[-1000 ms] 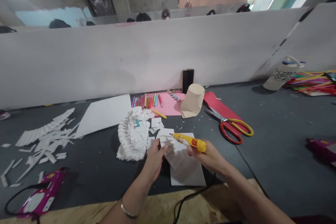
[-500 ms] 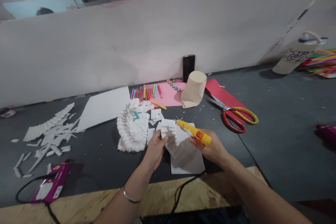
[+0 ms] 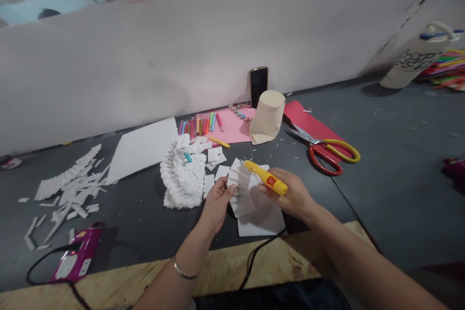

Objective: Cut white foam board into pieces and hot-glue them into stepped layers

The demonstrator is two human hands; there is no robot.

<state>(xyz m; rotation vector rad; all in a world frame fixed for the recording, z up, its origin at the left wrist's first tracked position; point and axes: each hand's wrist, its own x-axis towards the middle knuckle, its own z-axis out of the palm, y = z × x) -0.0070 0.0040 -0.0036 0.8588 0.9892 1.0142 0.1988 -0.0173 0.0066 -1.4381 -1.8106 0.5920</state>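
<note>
My left hand (image 3: 217, 203) pinches a row of overlapping white pieces (image 3: 241, 196), fanned like shingles, between thumb and fingers. In my right hand (image 3: 296, 196) is a yellow glue gun (image 3: 267, 178) with a red patch on its side. Its tip is at the upper end of the fanned row; whether it touches cannot be made out. Under both lies a white sheet (image 3: 261, 220). Left of my left hand sits a ruffled white piece (image 3: 185, 174) with a small teal object (image 3: 187, 157) on it. Loose white squares (image 3: 216, 156) lie close by.
Red-and-yellow-handled scissors (image 3: 325, 152) lie on red paper (image 3: 305, 116). A beige paper form (image 3: 269, 116) stands before a phone (image 3: 258, 86). Markers (image 3: 201, 126), white scraps (image 3: 69, 186), a purple device (image 3: 80, 254) with a cable and a white bottle (image 3: 414, 58) surround the work.
The fanned row has turned so its overlapping faces show more. The glue gun remains at its upper end, and my view has shifted slightly.
</note>
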